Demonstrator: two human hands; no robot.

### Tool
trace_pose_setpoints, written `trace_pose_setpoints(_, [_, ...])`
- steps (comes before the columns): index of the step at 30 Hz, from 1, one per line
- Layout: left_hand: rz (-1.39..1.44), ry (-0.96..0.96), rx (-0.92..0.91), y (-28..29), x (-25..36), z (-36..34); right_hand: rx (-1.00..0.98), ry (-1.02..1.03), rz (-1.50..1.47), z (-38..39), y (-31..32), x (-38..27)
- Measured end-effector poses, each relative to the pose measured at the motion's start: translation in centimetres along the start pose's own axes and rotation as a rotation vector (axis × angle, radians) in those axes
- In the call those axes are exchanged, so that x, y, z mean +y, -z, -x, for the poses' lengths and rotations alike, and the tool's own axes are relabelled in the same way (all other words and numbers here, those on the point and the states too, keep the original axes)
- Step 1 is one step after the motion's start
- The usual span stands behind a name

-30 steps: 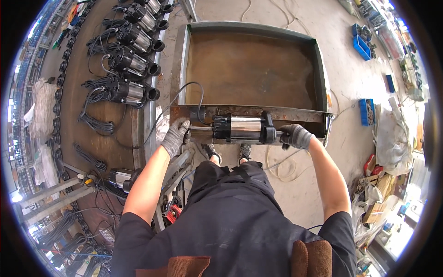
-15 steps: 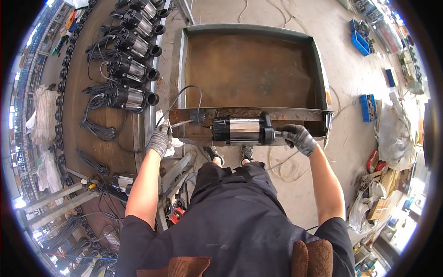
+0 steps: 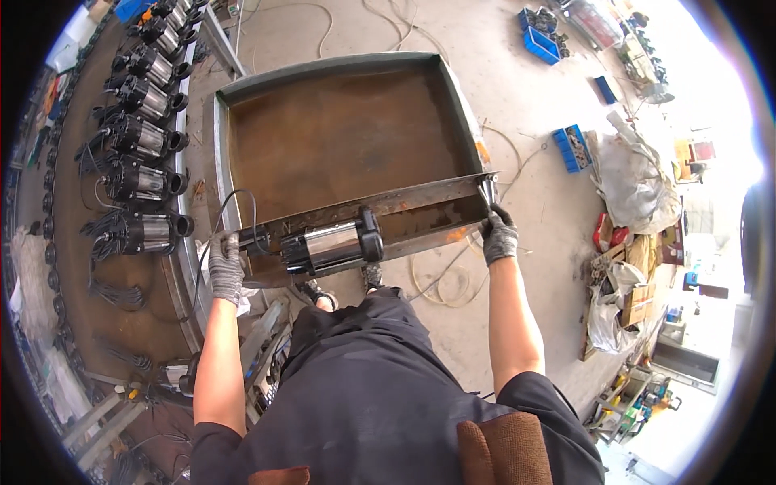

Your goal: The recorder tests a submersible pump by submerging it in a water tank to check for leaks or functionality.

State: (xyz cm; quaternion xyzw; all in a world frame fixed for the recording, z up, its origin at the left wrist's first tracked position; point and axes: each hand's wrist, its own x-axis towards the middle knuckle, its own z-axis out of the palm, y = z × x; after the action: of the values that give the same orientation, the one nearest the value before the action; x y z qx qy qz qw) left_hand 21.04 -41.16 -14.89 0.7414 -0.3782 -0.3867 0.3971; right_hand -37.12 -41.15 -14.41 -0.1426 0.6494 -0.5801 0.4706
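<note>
A black and silver pump (image 3: 330, 246) lies tilted along the near side of the water-filled tank (image 3: 449, 101), its rounded black end to the right. My left hand (image 3: 225, 269), in a grey glove, is closed at the tank's near left corner, beside a small dark block (image 3: 255, 240). What its fingers hold, if anything, is hidden. A black cable (image 3: 253, 204) arches up over this corner. At the tank's near right corner, my gloved right hand (image 3: 499, 234) is closed around the lower end of a silver metal fitting (image 3: 487, 192), apart from the pump.
On the left, several similar pumps (image 3: 144, 139) stand in a row on a brown bench with coiled cables (image 3: 115, 294). A pale hose (image 3: 443, 283) loops over the floor. Blue bins (image 3: 571, 149) and plastic-wrapped goods (image 3: 638, 182) stand to the right.
My right hand has left the pump's end for the tank's right corner. My left hand no longer shows the thin rod it held. The view has turned and shifted right.
</note>
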Motion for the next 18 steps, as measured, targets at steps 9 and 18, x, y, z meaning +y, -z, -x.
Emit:
trace_pose_setpoints(9, [0.017,0.243,-0.297,-2.5,5.7,2.2,0.292,0.145,1.131,0.2,-0.4,-0.7])
trace_pose_setpoints(18, [0.73,0.002,-0.502,-3.3,18.6,11.0,-0.308,0.152,0.699,6.3,-7.8,-0.7])
